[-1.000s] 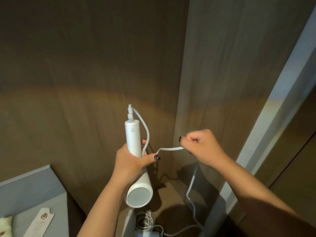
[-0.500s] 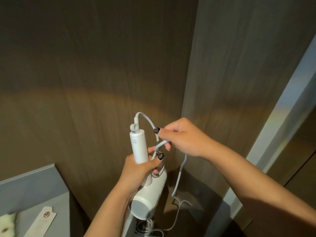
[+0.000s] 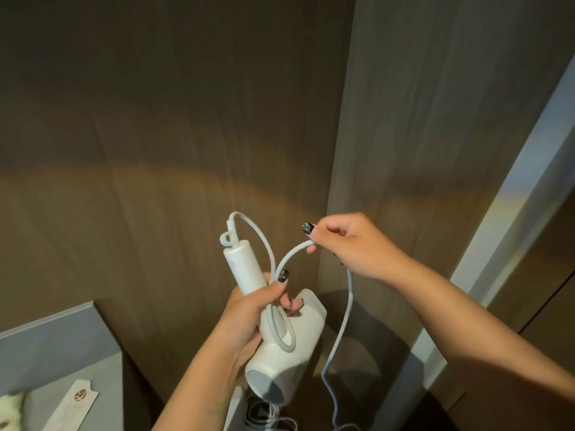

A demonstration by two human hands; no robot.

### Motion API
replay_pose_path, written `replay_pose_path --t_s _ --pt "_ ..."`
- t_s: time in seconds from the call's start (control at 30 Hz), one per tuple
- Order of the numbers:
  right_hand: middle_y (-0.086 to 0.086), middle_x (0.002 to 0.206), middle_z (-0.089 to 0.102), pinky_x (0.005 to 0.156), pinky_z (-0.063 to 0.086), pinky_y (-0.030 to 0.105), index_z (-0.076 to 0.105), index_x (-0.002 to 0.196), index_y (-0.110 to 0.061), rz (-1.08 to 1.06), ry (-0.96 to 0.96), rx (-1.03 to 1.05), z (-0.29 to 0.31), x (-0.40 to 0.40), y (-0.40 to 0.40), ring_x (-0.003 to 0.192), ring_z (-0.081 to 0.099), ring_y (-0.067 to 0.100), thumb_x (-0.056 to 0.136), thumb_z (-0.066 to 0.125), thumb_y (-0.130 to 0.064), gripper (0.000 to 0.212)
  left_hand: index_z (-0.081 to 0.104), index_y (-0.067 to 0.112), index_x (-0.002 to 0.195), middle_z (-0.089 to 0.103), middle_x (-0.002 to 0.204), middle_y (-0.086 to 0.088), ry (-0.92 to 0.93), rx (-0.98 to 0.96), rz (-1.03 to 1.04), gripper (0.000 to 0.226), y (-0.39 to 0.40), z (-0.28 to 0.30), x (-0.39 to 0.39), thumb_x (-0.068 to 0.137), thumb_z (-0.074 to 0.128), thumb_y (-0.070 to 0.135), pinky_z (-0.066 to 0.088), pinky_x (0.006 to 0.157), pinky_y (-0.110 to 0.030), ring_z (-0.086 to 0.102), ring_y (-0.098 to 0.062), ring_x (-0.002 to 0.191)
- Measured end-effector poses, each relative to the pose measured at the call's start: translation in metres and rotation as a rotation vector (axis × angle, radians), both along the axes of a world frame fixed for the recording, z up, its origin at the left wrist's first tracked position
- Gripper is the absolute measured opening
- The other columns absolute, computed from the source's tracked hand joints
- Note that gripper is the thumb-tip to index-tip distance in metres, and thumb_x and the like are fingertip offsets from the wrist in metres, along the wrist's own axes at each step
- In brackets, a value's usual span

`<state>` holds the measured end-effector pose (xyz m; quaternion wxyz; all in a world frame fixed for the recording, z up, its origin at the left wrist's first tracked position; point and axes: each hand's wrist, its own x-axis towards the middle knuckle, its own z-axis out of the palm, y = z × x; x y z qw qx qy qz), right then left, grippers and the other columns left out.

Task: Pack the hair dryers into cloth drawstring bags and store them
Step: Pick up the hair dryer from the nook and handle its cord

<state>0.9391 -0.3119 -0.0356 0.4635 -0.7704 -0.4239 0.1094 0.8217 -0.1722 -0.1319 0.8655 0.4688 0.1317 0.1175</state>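
Note:
A white hair dryer (image 3: 289,353) is held with its handle pointing up and its barrel down toward me. My left hand (image 3: 249,309) grips the handle, thumb pinning a loop of the white cord (image 3: 345,315) against it. My right hand (image 3: 345,244) pinches the cord up and to the right of the handle. From there the cord hangs down past the barrel to the bottom of the frame. No drawstring bag is in view.
Dark wood panels (image 3: 186,150) form a corner straight ahead. A grey drawer or box (image 3: 59,337) at lower left holds a paper sleeve (image 3: 74,405) and something pale and fluffy (image 3: 11,412). More coiled white cable (image 3: 267,415) lies below the dryer.
My right hand has carried the cord in to the handle and out again to the upper right, leaving a loop under my left thumb. The dryer has tilted a little.

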Motion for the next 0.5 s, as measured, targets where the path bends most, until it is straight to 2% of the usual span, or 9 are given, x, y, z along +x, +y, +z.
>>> replay_pose_path --t_s 0.07,0.13,0.2,0.27,0.33,0.4,0.43,0.5 --pt "-0.007 0.05 0.047 0.051 0.04 0.019 0.07 0.081 -0.008 0.012 0.18 0.003 -0.011 0.008 -0.009 0.045 0.043 0.007 0.099 0.049 -0.024 0.032 0.058 0.003 0.078 0.053 0.055 -0.012 -0.028 -0.04 0.015 0.026 0.002 0.002 0.001 0.065 0.078 0.011 0.056 0.076 -0.046 0.061 -0.024 0.054" --pt "-0.002 0.051 0.046 0.055 0.043 0.024 0.068 0.079 -0.007 0.026 0.329 0.015 -0.028 0.014 -0.019 0.045 0.044 0.011 0.101 0.045 -0.026 0.038 0.056 0.004 0.077 0.048 0.051 -0.011 -0.078 -0.083 0.05 0.029 0.001 0.005 0.002 0.062 0.08 0.009 0.056 0.065 -0.039 0.055 -0.021 0.047" --pt "0.001 0.052 0.042 0.056 0.04 0.027 0.067 0.073 -0.007 0.01 0.469 0.065 -0.052 0.017 -0.029 0.047 0.041 0.014 0.1 0.044 -0.03 0.043 0.054 0.006 0.073 0.045 0.047 -0.008 -0.103 -0.181 0.115 0.023 0.002 0.009 0.004 0.066 0.076 0.004 0.055 0.058 -0.034 0.051 -0.018 0.042" --pt "0.002 0.052 0.039 0.056 0.035 0.026 0.067 0.066 -0.009 -0.073 0.543 0.11 -0.074 0.017 -0.037 0.049 0.037 0.015 0.095 0.048 -0.035 0.044 0.051 0.009 0.071 0.046 0.048 -0.006 -0.091 -0.287 0.168 0.019 0.007 0.012 0.006 0.071 0.07 0.012 0.054 0.055 -0.031 0.05 -0.018 0.044" --pt "0.002 0.052 0.037 0.054 0.03 0.025 0.066 0.065 -0.008 -0.174 0.631 0.213 -0.085 0.016 -0.041 0.051 0.034 0.015 0.086 0.055 -0.037 0.038 0.053 0.009 0.074 0.051 0.057 -0.007 -0.075 -0.291 0.198 0.019 0.013 0.013 0.005 0.071 0.07 0.016 0.055 0.057 -0.031 0.057 -0.019 0.054" --pt "0.003 0.053 0.035 0.054 0.027 0.024 0.066 0.071 -0.004 -0.221 0.718 0.343 -0.08 0.016 -0.041 0.051 0.031 0.014 0.081 0.059 -0.034 0.033 0.06 0.003 0.087 0.065 0.072 -0.012 -0.048 -0.173 0.189 0.022 0.013 0.013 0.004 0.07 0.071 0.012 0.058 0.061 -0.032 0.071 -0.023 0.072" --pt "0.003 0.053 0.036 0.054 0.027 0.024 0.067 0.075 -0.003 -0.227 0.735 0.378 -0.074 0.016 -0.039 0.051 0.031 0.013 0.084 0.06 -0.03 0.03 0.061 0.0 0.098 0.072 0.085 -0.015 -0.039 -0.11 0.166 0.031 0.011 0.012 0.004 0.071 0.073 0.008 0.059 0.065 -0.033 0.073 -0.025 0.086" --pt "0.001 0.056 0.039 0.055 0.028 0.024 0.065 0.085 -0.004 -0.214 0.733 0.4 -0.059 0.012 -0.03 0.05 0.035 0.01 0.092 0.058 -0.022 0.021 0.055 -0.002 0.119 0.071 0.111 -0.018 -0.048 -0.051 0.103 0.053 0.004 0.009 0.006 0.071 0.077 0.005 0.06 0.079 -0.037 0.069 -0.027 0.106"
